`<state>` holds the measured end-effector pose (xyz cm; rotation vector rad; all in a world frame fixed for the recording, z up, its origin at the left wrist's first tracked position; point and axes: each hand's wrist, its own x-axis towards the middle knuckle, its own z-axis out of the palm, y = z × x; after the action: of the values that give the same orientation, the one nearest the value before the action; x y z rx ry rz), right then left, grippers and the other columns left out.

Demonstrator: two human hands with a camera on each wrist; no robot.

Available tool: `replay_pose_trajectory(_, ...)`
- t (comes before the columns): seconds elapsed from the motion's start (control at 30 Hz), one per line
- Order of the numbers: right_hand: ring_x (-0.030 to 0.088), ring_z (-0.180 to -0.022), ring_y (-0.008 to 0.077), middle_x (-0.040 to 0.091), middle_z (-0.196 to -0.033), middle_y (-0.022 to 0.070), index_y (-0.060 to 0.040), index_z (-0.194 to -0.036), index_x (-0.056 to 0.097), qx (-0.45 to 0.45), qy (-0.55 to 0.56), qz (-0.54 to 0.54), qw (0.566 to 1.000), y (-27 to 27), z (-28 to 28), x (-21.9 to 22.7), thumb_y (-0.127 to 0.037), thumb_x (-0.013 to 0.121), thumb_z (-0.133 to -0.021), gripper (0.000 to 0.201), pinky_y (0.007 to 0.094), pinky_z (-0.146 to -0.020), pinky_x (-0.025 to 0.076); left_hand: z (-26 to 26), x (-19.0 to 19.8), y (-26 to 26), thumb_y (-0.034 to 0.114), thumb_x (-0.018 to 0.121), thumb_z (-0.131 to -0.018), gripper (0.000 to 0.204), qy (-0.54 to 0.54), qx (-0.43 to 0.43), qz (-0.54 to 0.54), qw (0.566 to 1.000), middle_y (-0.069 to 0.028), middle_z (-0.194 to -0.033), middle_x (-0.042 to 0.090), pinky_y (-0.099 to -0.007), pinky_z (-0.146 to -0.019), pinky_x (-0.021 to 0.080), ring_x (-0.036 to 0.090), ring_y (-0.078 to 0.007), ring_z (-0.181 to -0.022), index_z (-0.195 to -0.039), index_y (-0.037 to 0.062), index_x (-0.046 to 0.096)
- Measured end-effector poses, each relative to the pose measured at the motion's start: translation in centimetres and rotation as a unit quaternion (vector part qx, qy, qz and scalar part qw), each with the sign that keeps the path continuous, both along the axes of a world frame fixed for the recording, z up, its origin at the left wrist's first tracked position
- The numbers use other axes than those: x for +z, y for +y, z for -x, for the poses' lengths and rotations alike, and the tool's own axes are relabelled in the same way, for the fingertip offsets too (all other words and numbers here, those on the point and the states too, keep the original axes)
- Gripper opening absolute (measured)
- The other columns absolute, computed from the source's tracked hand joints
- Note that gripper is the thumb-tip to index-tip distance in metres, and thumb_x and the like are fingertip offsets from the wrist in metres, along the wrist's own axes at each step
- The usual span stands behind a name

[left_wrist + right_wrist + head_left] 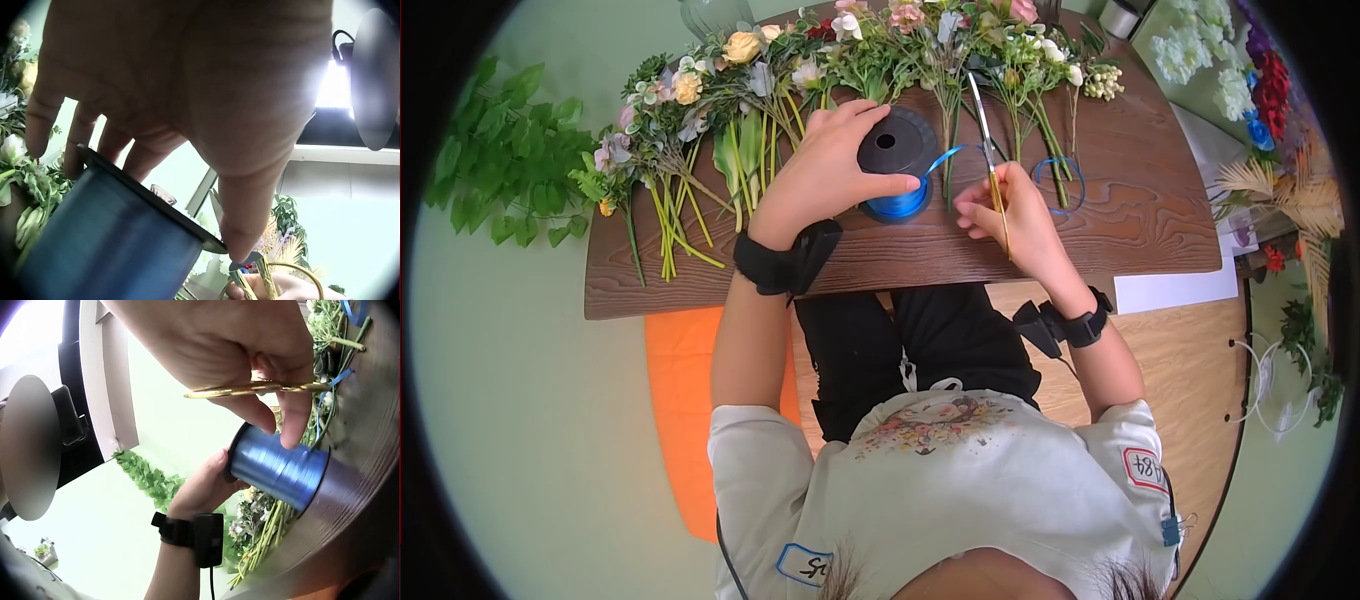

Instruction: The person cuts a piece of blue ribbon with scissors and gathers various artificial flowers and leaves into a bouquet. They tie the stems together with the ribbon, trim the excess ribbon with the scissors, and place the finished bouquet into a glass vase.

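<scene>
L hand [825, 162]: 1 spool [902, 150]; R hand [1027, 220]: 1 pr scissors [989, 160].

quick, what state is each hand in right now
Left hand: holding the blue ribbon spool.
Right hand: holding the gold-handled scissors.

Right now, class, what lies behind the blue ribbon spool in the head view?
Beyond the ribbon spool, leafy greenery and white and pink flowers lie on the wooden table. Whatever the spool and left hand cover cannot be seen.
</scene>
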<state>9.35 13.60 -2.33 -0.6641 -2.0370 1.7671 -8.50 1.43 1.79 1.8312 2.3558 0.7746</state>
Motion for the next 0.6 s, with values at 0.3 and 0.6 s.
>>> replay_pose_trajectory(0.3, 0.059, -0.070, 0.0155, 0.057, -0.082, 0.0127, 0.0028, -0.086, 0.037, 0.017, 0.014, -0.024, 0.999, 1.0, 3.3, -1.7, 0.001, 0.057, -0.071, 0.026, 0.0246, -0.054, 0.049, 0.3, -0.7, -0.2, 0.028, 0.068, -0.060, 0.060, -0.047, -0.045, -0.065, 0.996, -0.0122, -0.119, 0.041, -0.0356, -0.092, 0.031, 0.038, -0.0272, -0.110, -0.112, 0.0060, 0.047)
replay_pose_trajectory(0.6, 0.059, -0.065, 0.0151, 0.057, -0.085, 0.0130, 0.0028, -0.086, 0.039, 0.023, 0.033, -0.049, 0.998, -0.2, 3.0, 0.5, -0.001, 0.061, -0.069, 0.028, 0.0246, -0.052, 0.049, 0.7, 0.1, -0.3, 0.024, 0.063, -0.061, 0.051, -0.098, -0.043, -0.136, 0.985, -0.0111, -0.109, 0.049, -0.0320, -0.087, 0.035, 0.046, -0.0232, -0.101, -0.106, 0.0035, 0.051)
